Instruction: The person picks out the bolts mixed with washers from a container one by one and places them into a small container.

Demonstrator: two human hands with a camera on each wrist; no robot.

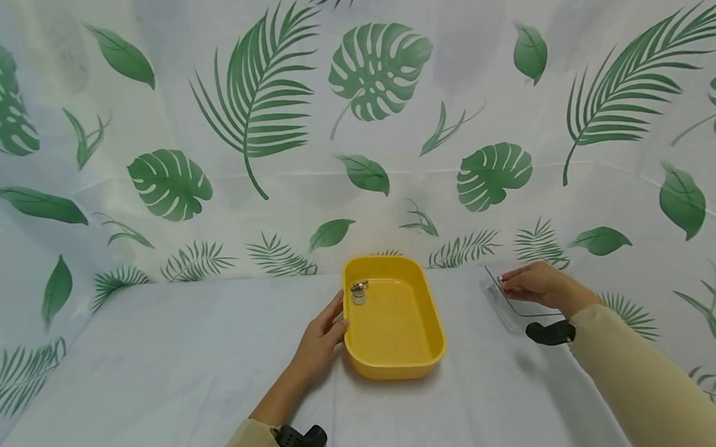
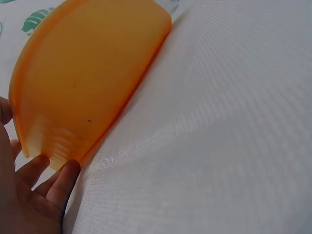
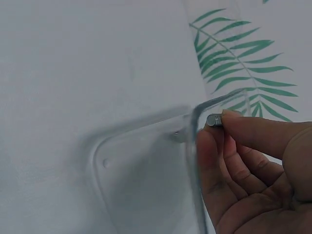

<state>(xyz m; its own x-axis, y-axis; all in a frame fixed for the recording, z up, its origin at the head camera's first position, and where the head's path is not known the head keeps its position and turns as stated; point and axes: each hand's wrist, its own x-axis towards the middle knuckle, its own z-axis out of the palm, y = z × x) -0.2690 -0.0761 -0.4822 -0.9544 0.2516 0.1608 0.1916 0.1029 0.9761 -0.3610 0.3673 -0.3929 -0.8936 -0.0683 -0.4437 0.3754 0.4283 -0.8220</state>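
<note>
My left hand (image 1: 322, 335) rests along the outer left wall of a yellow plastic bin (image 1: 434, 314). In the left wrist view its fingertips (image 2: 68, 170) touch the bin's side, and the thumb is up by the rim. A few small metal parts (image 1: 359, 288), with a round washer (image 1: 359, 298) among them, lie in the bin's far left corner. On the right, my right hand (image 1: 537, 286) is over a clear plastic tray (image 1: 500, 308), pinching a small ridged metal cylinder (image 3: 214, 120) between thumb and forefinger. Another small metal piece (image 3: 178, 134) shows inside the clear tray.
A white cloth (image 1: 158, 372) covers the table. Behind it rises a white backdrop with green leaf prints (image 1: 265, 106). Dark wrist bands (image 1: 300, 442) sit at the ends of beige sleeves (image 1: 644, 370).
</note>
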